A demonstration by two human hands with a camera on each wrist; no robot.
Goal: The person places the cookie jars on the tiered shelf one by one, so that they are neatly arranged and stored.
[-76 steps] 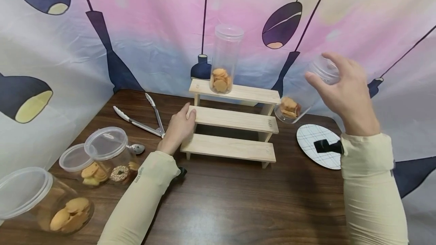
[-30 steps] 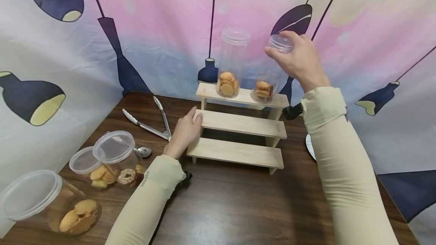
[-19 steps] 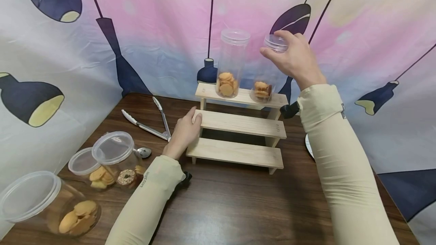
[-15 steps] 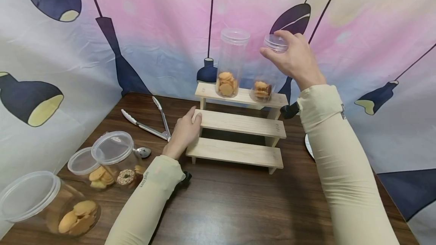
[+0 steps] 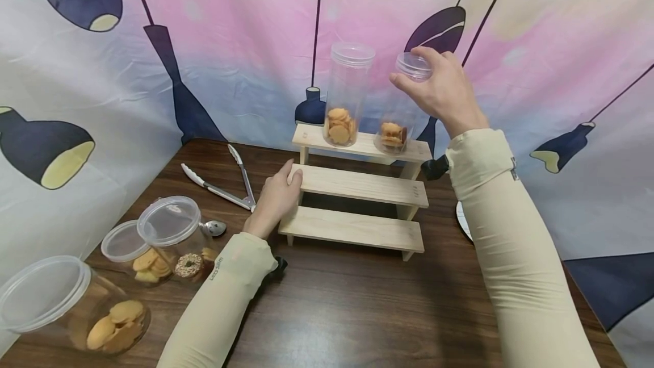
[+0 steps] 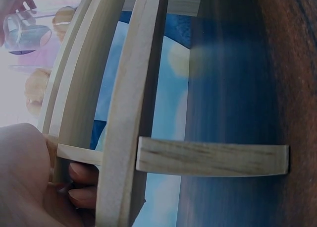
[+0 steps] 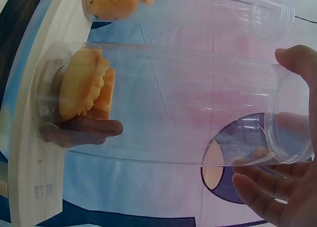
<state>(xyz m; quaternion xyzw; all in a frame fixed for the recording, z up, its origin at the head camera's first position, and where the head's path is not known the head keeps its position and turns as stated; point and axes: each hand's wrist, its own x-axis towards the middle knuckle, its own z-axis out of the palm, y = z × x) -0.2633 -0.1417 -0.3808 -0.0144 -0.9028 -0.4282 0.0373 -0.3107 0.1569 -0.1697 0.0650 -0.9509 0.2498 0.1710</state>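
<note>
A three-tier wooden display stand (image 5: 357,183) stands on the table. My left hand (image 5: 276,200) grips the left end of its middle step; in the left wrist view the fingers (image 6: 81,197) curl beneath the board. My right hand (image 5: 444,90) holds a tall clear jar (image 5: 393,132) by its lidded top, thumb and fingers around the rim. In the right wrist view, that jar (image 7: 163,103) stands upright on the top step, with golden and brown biscuits (image 7: 84,83) at its bottom. Left of it on the same step is another tall clear jar (image 5: 349,90) with round biscuits.
Three wider lidded jars (image 5: 171,226) of biscuits stand at the left of the table. Open tongs (image 5: 219,189) and a spoon (image 5: 214,228) lie near my left hand. A white plate (image 5: 462,220) is partly hidden by my right sleeve. A printed cloth (image 5: 255,44) hangs behind.
My right hand has carried the tall jar from above the plate leftward onto the top step. Over the last half second both hands have stayed almost still. My left hand has kept its grip.
</note>
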